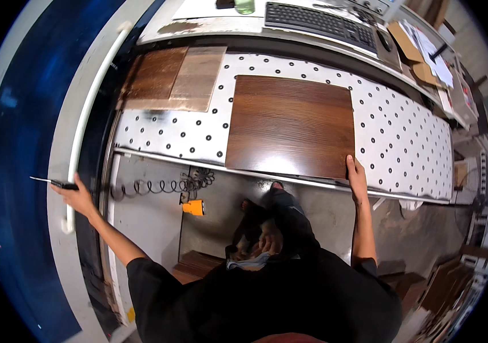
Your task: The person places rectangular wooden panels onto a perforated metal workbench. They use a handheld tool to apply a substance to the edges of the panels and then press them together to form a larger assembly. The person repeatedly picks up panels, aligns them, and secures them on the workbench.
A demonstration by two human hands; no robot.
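A dark brown wood-grain panel (292,126) lies on the white table top (404,137) dotted with black round fittings. At its near right corner my right hand (356,178) grips the edge, one finger lying over the top face. My left hand (78,197) is stretched far out to the left beside a long white bar handle (86,123). It is closed on a slim tool with a black handle (64,185) and a thin metal shaft pointing left. The tool's exact kind is too small to tell.
Two more brown boards (198,77) overlap at the table's far left. Behind stands a desk with a black keyboard (321,26), a mouse and papers (424,48). A black coiled hose (147,187) and an orange-yellow object (194,207) hang below the front edge. Boards (198,266) rest lower down.
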